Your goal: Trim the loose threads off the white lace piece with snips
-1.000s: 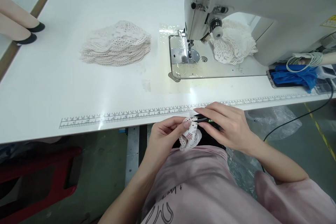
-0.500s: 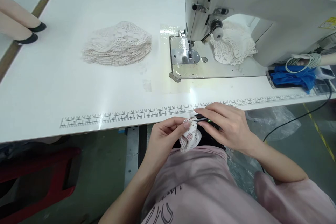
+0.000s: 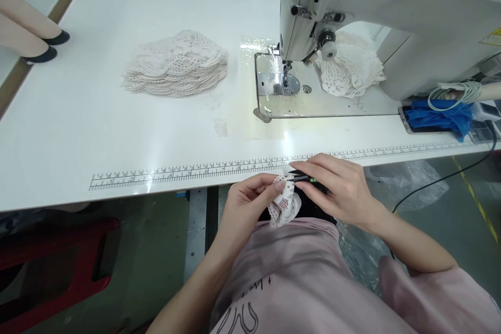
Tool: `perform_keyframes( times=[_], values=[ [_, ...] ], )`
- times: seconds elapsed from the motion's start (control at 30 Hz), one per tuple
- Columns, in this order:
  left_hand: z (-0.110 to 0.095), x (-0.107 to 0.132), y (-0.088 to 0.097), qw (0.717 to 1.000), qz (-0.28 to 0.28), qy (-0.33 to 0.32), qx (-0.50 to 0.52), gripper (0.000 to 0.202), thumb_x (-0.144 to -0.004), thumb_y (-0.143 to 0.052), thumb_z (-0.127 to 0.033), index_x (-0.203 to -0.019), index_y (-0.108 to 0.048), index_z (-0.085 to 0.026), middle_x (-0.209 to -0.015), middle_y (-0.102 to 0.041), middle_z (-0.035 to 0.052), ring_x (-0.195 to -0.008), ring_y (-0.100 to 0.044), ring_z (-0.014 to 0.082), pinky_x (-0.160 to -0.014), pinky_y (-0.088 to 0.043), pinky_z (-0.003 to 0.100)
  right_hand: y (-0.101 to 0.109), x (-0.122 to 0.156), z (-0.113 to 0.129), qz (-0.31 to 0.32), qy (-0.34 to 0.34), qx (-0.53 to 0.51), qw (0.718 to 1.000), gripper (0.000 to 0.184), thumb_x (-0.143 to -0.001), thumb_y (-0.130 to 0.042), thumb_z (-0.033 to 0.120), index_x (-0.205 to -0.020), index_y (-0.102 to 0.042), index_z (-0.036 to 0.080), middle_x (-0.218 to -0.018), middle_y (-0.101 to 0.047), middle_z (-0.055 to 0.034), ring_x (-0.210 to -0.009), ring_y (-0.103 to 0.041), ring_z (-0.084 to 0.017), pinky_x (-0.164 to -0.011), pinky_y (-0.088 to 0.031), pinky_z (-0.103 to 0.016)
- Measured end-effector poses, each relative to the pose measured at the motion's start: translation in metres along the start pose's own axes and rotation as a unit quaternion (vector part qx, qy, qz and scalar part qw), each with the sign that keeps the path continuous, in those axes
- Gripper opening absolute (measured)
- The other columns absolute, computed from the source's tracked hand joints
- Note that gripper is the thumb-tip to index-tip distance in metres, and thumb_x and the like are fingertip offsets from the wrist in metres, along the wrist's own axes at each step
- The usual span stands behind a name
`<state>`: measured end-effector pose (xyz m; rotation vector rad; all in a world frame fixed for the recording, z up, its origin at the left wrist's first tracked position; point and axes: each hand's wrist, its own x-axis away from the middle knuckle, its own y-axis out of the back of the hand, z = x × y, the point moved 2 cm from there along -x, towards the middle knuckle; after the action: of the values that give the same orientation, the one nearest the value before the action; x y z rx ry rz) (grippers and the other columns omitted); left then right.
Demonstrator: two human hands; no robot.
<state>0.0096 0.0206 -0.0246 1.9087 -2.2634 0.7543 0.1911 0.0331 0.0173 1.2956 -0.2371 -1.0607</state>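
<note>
One lace piece (image 3: 285,206) is hanging near the counter (image 3: 97,130), L hand (image 3: 246,201) pinching it; R hand (image 3: 340,185) is gripping a black tool (image 3: 302,179) (prob. snips), tips at lace. If fabric's slipping or tips are drifting, they're risking nicked lace/skin.

One white tabletop (image 3: 90,26), ten o'clock. Red stool (image 3: 88,250), eight o'clock. Grey-green floor (image 3: 158,279), seven o'clock; yellow floor stripe (image 3: 475,195), three o'clock.
</note>
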Motion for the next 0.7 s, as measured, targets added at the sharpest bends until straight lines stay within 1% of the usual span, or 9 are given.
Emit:
perform_keyframes(
  times=[0.27,0.4,0.7],
  values=[
    [-0.0009,0.0006,-0.0009,1.000,-0.012,0.001,-0.003,0.018,-0.076,-0.077,-0.037,-0.077,-0.074,-0.019,-0.062,-0.061,-0.0018,-0.057,-0.051,0.0070,-0.056,-0.045,0.016,-0.0010,0.0002,-0.0013,-0.001,0.002,0.002,1.000,0.026,-0.091,-0.060,0.022,-0.115,-0.064,0.012,-0.098,-0.070,-0.0061,-0.082,-0.064,-0.015,-0.067,-0.051,-0.027],
    [-0.0018,0.0006,-0.0018,1.000,-0.012,0.004,-0.008,0.020,-0.076,-0.076,-0.038,-0.076,-0.073,-0.019,-0.062,-0.061,-0.0014,-0.056,-0.052,0.0081,-0.053,-0.046,0.018,-0.0003,-0.0004,-0.0014,-0.009,0.009,0.013,1.000,0.025,-0.090,-0.061,0.022,-0.113,-0.065,0.012,-0.096,-0.069,-0.0062,-0.080,-0.064,-0.015,-0.064,-0.050,-0.026],
    [0.0000,-0.0012,-0.0013,1.000,-0.010,0.004,-0.013,0.018,-0.077,-0.076,-0.037,-0.076,-0.073,-0.020,-0.061,-0.060,-0.0022,-0.056,-0.053,0.0077,-0.055,-0.046,0.017,0.0004,-0.0007,-0.0009,-0.017,0.020,0.041,0.999,0.022,-0.090,-0.062,0.022,-0.110,-0.066,0.014,-0.092,-0.069,-0.0049,-0.076,-0.063,-0.014,-0.060,-0.048,-0.026]
  ],
)
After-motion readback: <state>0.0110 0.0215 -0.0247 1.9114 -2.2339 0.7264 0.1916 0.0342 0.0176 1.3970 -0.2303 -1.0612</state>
